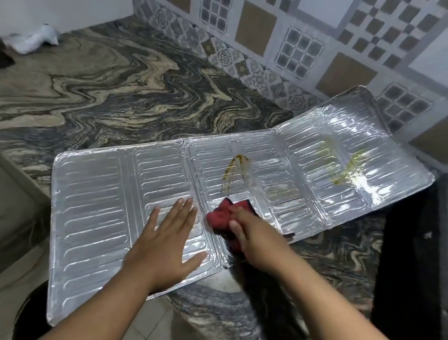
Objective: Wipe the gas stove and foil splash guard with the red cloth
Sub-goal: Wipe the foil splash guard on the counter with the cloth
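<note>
Red cloth (223,218) half hidden under right hand (253,237), blurred

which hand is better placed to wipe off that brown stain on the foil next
Right. The right hand already grips the red cloth, just below the brown stain on the foil splash guard. The left hand lies flat, holding the guard down.

The foil splash guard (100,221) lies unfolded flat on the counter, its right panel tilted up, bearing 2 yellowish-brown smears. The crumpled red cloth (221,216) rests on its middle panel.
</note>
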